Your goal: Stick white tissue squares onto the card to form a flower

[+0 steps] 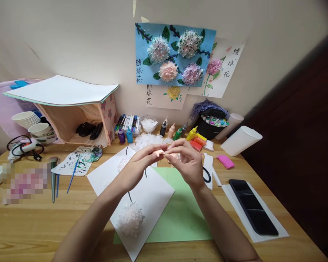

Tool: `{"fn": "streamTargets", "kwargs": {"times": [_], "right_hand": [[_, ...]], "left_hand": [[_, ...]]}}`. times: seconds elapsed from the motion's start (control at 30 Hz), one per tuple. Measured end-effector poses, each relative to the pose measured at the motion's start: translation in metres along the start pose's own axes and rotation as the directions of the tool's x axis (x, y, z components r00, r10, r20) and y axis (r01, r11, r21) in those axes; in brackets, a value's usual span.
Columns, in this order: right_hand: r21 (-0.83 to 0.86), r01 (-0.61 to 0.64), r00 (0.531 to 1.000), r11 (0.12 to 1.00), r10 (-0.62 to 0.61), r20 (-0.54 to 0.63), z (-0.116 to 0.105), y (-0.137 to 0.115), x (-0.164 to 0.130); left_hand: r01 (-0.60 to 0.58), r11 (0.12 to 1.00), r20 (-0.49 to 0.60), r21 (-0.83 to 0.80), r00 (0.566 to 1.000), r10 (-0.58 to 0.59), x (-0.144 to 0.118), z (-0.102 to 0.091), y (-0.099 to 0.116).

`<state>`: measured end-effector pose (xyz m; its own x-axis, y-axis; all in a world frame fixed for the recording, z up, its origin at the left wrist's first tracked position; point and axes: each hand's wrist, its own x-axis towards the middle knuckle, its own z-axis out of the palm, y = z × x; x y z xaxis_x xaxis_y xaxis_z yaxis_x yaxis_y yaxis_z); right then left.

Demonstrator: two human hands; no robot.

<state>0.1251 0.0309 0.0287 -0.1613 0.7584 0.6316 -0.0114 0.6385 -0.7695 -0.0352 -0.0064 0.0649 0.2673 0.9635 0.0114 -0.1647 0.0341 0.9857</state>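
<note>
So, taking the green sheet [183,223] as the landmark and going left to right on the worktop [41,225]: well off to its left sits a white corded tool [17,151], then, closer in, a wide brush [53,178] and a paint-smeared white scrap [68,167] with a thin blue brush [72,176] lying partly across it. Next up is the white sheet [158,185], set at an angle and overlapping the green sheet's left part, with a fluffy pale flower [131,219] near its bottom corner. The left hand [138,163] is raised by the green sheet's far left corner, grip closed on a small peach piece [159,153]. That piece is up off the worktop, right between the hands. The right hand [188,163], above the green sheet's far edge, has its grip pinched on the piece's right end. Just past the green sheet's right side there's a black ring handle [209,175], then a pink packet [226,161] farther back, and finally a black phone [253,209] on some white paper [280,229].
</note>
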Motion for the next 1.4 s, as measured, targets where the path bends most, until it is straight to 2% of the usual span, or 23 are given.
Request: {"fn": "streamTargets", "kwargs": {"times": [0.27, 0.7, 0.9, 1.0, 1.2, 1.4], "right_hand": [[-0.022, -0.019, 1.0, 1.0, 0.019, 0.01, 0.0, 0.0, -0.001], [0.083, -0.023, 0.996, 0.996, 0.016, 0.09, -0.002, -0.003, 0.0], [0.087, -0.005, 0.997, 0.996, -0.001, 0.075, -0.003, -0.004, 0.002], [0.051, -0.01, 0.998, 0.999, 0.007, 0.057, -0.004, -0.005, 0.002], [-0.007, -0.057, 0.998, 0.998, 0.057, 0.04, -0.004, -0.01, 0.0], [-0.079, -0.056, 0.998, 0.995, 0.055, -0.015, -0.001, -0.014, 0.0]], "left_hand": [[0.012, 1.0, 0.019, 0.027, 1.0, -0.013, -0.001, 0.001, 0.0], [0.045, 0.999, -0.014, 0.011, 0.999, -0.044, -0.004, 0.005, 0.001], [0.026, 0.999, 0.015, 0.031, 1.0, -0.027, -0.005, 0.003, 0.001], [-0.02, 0.996, 0.017, 0.089, 1.0, 0.019, -0.006, 0.004, 0.002], [-0.189, 0.934, -0.031, 0.304, 0.978, 0.208, -0.008, 0.009, 0.002], [-0.224, 0.886, -0.012, 0.407, 0.968, 0.25, -0.01, 0.011, 0.001]]}}
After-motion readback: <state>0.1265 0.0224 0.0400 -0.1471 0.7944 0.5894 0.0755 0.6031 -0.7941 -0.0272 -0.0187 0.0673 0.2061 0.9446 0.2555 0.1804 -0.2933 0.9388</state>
